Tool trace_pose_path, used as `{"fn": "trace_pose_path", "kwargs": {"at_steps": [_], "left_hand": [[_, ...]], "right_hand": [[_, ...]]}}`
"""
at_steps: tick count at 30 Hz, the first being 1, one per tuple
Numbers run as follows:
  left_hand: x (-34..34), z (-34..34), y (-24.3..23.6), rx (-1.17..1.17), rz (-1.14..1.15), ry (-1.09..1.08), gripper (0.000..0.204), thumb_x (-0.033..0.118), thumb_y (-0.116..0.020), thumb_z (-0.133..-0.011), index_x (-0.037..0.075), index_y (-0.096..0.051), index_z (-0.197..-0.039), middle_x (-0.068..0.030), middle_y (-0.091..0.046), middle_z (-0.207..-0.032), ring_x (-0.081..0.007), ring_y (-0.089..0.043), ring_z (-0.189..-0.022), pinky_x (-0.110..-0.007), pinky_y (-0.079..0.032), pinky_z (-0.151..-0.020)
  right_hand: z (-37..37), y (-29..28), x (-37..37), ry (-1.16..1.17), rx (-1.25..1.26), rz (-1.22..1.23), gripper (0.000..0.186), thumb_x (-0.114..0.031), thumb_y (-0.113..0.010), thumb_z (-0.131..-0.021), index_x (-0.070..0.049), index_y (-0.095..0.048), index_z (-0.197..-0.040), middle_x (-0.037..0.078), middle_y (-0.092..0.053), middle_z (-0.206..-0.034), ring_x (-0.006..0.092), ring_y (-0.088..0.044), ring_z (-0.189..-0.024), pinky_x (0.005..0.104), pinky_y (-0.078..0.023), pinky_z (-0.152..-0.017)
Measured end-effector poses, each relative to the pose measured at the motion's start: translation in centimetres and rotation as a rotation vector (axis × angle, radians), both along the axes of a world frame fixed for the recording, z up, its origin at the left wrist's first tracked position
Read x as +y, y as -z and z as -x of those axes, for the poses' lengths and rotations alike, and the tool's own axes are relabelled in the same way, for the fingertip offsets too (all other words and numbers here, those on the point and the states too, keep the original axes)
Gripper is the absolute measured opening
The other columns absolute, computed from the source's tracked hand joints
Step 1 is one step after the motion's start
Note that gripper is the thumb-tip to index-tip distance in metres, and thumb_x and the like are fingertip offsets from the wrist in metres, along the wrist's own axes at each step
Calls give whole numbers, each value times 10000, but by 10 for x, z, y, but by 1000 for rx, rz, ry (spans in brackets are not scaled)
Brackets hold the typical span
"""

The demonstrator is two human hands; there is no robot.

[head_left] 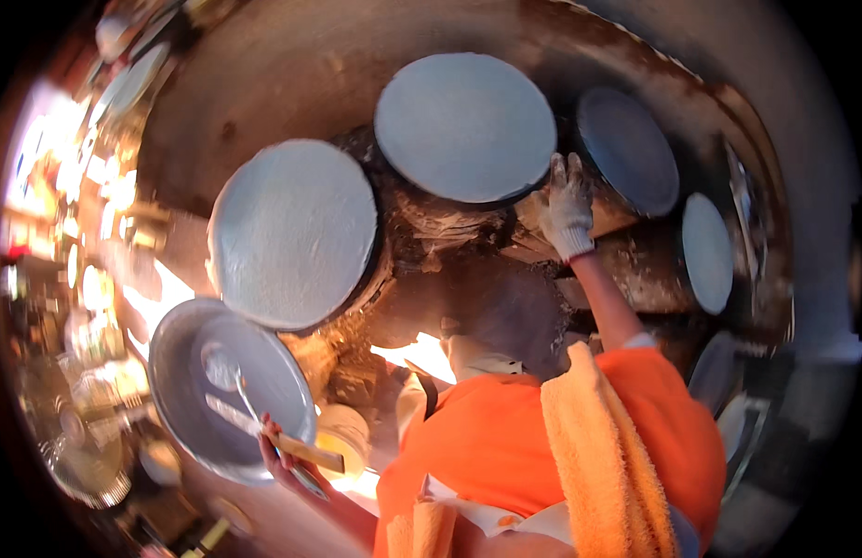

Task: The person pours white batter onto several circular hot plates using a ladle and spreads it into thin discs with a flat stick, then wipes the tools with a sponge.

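Note:
My left hand (pixel 277 448) is closed around a flat spatula with a wooden handle (pixel 308 453) and a metal ladle (pixel 220 366). Both tools reach over a large grey metal basin (pixel 167 372), the ladle's bowl being inside its rim. My right hand (pixel 568 206) wears a pale work glove, its fingers stretched out by the lower right edge of a round griddle (pixel 465 127) covered in a smooth pale layer. Whether the fingertips touch that griddle I cannot tell. On the left sits another pale-covered round griddle (pixel 296 232). A darker round plate (pixel 628 152) is just right of the glove.
A further pale disc (pixel 707 253) stands at the right, with metal tools (pixel 745 209) beyond it. Stacked wood or brick (pixel 626 270) lies under the plates. A yellowish bucket (pixel 342 437) is beside the basin. Bright light and blurred items fill the left.

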State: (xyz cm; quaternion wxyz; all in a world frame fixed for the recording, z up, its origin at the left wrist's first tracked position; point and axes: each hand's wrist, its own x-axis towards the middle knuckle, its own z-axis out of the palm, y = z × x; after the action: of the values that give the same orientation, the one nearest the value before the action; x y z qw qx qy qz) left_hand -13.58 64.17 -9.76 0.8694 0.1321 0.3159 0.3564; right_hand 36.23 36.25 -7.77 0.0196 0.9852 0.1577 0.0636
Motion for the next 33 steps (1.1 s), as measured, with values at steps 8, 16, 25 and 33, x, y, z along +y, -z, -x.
{"fn": "trace_pose_path", "kwargs": {"at_steps": [8,16,25,33], "left_hand": [[-18,1,19,260,14,-187,340,249,-392,-953,15,-441,-1195,-70,-604,-941,-38,-385,-381,-168,-342,-346],[20,-13,29,537,-239,-131,209,150,-493,-902,33,-425,-1061,-190,-614,-1007,-66,-410,-446,-190,-348,-425],[52,90,56,754,25,-116,195,146,-473,-914,41,-385,-1052,-93,-531,-742,-82,-450,-448,-207,-373,-400],[45,135,183,1209,-157,277,135,143,-461,-889,58,-381,-957,-30,-424,-610,-111,-432,-428,-270,-368,-357]], "right_hand": [[176,-6,177,-1117,782,-548,726,-355,-588,-829,-57,-231,-1386,197,-389,-1321,332,-434,-1179,382,-373,-993],[320,-93,269,-1000,1939,-287,588,-123,-517,-835,-64,-286,-1373,99,-457,-1117,192,-433,-888,269,-389,-722],[330,90,295,-202,2105,-281,154,-146,-441,-860,-58,-489,-977,-11,-427,-600,61,-326,-393,211,-282,-351],[342,86,297,68,2053,-82,364,-141,-461,-880,-97,-442,-1240,-23,-424,-631,56,-326,-381,224,-267,-342]]}}
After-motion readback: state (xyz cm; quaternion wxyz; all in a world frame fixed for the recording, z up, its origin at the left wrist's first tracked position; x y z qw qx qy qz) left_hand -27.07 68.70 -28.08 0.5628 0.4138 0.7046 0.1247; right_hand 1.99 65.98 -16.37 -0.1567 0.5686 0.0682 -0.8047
